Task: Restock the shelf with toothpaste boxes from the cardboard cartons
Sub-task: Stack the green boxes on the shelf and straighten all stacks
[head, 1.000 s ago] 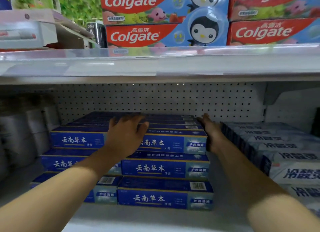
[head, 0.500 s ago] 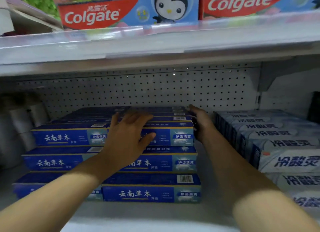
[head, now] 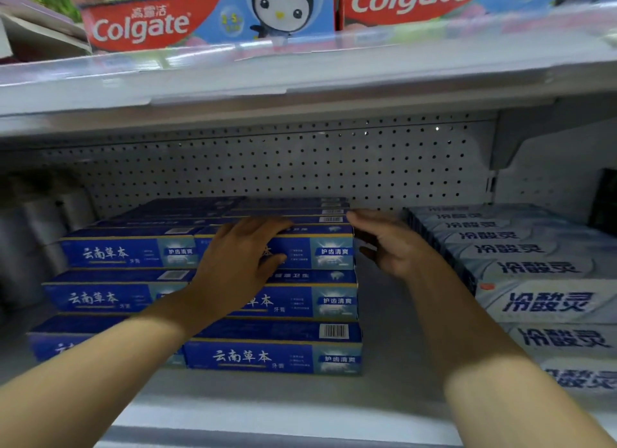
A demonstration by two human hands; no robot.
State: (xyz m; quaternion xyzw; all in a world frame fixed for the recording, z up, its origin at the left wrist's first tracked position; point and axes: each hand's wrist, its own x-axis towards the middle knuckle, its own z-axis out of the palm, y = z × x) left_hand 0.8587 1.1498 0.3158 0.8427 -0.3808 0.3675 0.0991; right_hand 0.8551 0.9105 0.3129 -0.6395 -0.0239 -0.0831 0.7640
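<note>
On the lower shelf (head: 300,404), centre: blue toothpaste boxes (head: 277,355) stacked three tiers high, two columns across, more rows running back toward the pegboard (head: 283,167). Top tier front-right box (head: 320,252) is the one being handled.

Left hand (head: 238,264): laid over the top and front face of that box, fingers spread and nearly straight, thumb down across the front. Pressing or steadying, not a closed grip, as far as I can judge. Right hand (head: 389,243): at the right end of the same tier, fingers loosely extended, just beside the box end; contact not certain. Holds nothing.

Risks, judged:
- Push from the left hand could slide the top box off square with the tier below, leaving an overhang at the front edge
- Uneven pressure may shift the whole right column sideways into the gap next to the pale grey boxes (head: 547,300)
- Front row sits near the shelf lip; a forward nudge could tip a box off

Not resolved:
- No cardboard carton in view
- Left hand and forearm cover part of the print on the top and middle boxes
- Rear rows are dark and blurred, count unreadable
- Wrapped greyish items (head: 40,227) at far left too soft to identify
- Colgate boxes (head: 207,13) on the upper shelf cut off at the frame top
</note>
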